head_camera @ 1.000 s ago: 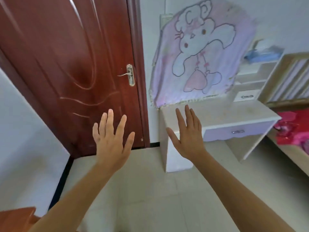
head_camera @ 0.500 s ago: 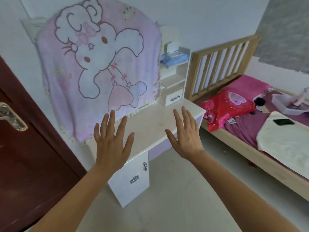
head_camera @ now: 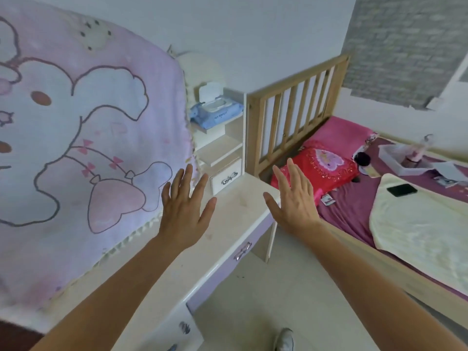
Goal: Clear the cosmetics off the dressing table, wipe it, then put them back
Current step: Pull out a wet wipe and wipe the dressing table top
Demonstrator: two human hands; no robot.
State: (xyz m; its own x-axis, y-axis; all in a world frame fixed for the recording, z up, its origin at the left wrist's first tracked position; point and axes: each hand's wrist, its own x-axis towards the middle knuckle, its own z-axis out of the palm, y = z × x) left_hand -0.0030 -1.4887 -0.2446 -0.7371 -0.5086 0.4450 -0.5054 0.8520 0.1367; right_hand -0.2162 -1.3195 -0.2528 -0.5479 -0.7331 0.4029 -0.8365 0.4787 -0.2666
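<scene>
The cream dressing table (head_camera: 235, 201) with a lilac drawer front stands below me, its top bare where it shows. A pink rabbit blanket (head_camera: 83, 138) hangs over the table's back on the left. My left hand (head_camera: 186, 211) is held out above the tabletop, fingers spread, holding nothing. My right hand (head_camera: 295, 198) hovers past the table's right end, fingers straight and empty. On the purple bed sits a clear box (head_camera: 402, 159) with a small bottle in it, beside a few small items.
A blue wet-wipe pack (head_camera: 215, 112) lies on the side shelf above a small drawer (head_camera: 226, 176). To the right stand a wooden bed rail (head_camera: 296, 107), a red pillow (head_camera: 321, 163), a cream blanket (head_camera: 425, 229) and a black phone (head_camera: 402, 190).
My view has swung right from the red door to the dressing table and bed, and come closer. Both hands stay raised and spread, holding nothing.
</scene>
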